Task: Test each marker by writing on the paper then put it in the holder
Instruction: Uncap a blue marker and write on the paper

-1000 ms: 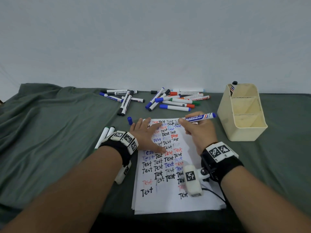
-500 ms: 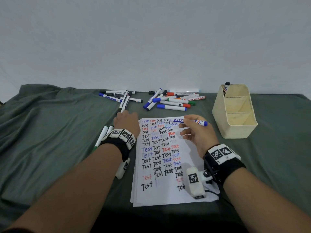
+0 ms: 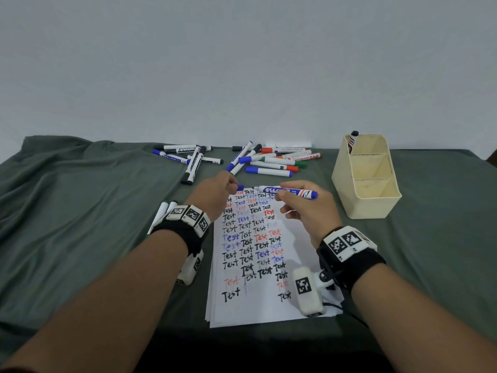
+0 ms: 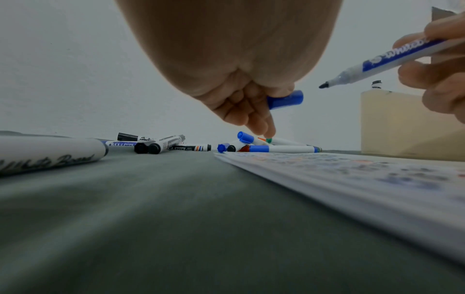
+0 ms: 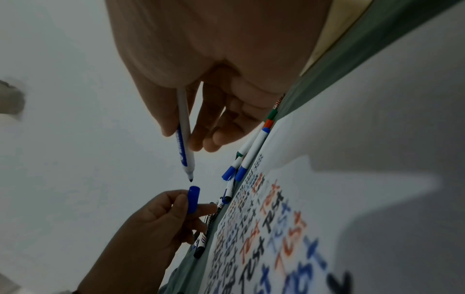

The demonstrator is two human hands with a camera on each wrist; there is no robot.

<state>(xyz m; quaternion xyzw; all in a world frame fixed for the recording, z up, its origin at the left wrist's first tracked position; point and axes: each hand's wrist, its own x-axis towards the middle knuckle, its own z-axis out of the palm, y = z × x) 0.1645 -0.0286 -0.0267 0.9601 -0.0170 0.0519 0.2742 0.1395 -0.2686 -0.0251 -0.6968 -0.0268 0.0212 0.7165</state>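
Paper (image 3: 266,300), a white stack full of the word "Test" in black, blue and red, lies on the green cloth (image 3: 80,224) between the two forearms. Beside it on the right stands the cream holder (image 3: 376,208), with three compartments; one marker with a black cap (image 3: 352,138) is in the far compartment. The left hand (image 3: 215,195) is over the far left corner of the paper, and its thumb and fingers pinch a blue cap (image 5: 193,200), open end toward the right. The right hand (image 3: 309,211) grips the blue marker (image 3: 287,191) by its barrel, above the far edge of the paper. The marker lies almost level and its bare tip (image 4: 324,85) points at the cap, just apart from it. Behind both hands, near the wall, loose markers (image 3: 271,161) lie in two heaps. Two more markers (image 3: 164,211) lie left of the left wrist. Between the right hand and the holder the cloth is bare.
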